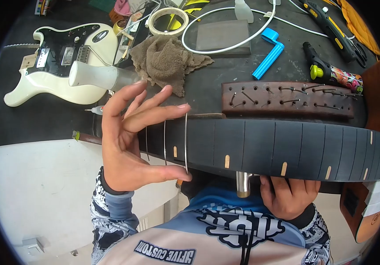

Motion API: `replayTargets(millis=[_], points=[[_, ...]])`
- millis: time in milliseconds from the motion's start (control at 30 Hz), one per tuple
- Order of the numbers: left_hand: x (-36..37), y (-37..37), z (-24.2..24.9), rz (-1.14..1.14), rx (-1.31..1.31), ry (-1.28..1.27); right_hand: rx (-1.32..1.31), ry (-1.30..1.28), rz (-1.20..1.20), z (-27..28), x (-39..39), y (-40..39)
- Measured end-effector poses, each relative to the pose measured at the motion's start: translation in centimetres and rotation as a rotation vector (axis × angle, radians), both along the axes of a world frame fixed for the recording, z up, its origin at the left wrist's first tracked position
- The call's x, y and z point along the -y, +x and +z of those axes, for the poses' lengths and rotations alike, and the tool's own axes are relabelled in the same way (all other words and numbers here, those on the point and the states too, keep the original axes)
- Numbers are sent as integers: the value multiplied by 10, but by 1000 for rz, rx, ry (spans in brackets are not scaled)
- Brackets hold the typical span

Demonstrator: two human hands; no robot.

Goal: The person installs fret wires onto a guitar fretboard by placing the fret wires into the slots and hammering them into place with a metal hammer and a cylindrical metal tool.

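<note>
A dark guitar fretboard (265, 143) with cut slots and pale wooden inlays lies across the view. My left hand (126, 137) pinches the two ends of a curved fret wire (186, 132) between thumb and a fingertip, over the fretboard's left part. Two more fret wires, one of them this fret (164, 142), sit to its left, partly behind my fingers. At the fretboard's near edge, my right hand (290, 194) is curled beside a metal hammer head (243, 183) with a brass-coloured tip. Its shaft runs into my fingers, and the fretboard hides part of it.
Behind the fretboard stands a brown wooden block (287, 99) holding several bent fret wires. A blue string winder (268, 54), a brown cloth (168, 62), a tape roll (168, 21) and a colourful torch-like tool (333, 73) lie beyond. A white guitar body (62, 81) rests at left.
</note>
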State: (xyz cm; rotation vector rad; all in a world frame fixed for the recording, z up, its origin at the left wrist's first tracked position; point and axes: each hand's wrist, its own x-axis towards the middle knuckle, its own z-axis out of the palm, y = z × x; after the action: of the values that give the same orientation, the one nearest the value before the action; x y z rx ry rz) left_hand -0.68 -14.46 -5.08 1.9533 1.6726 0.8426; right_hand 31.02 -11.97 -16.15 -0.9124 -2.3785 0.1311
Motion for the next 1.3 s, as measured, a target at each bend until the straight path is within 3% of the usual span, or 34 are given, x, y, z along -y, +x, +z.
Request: replayTargets(millis=[1300], points=[[3, 4, 3, -5, 21, -26, 69, -54, 94, 9, -8, 3]])
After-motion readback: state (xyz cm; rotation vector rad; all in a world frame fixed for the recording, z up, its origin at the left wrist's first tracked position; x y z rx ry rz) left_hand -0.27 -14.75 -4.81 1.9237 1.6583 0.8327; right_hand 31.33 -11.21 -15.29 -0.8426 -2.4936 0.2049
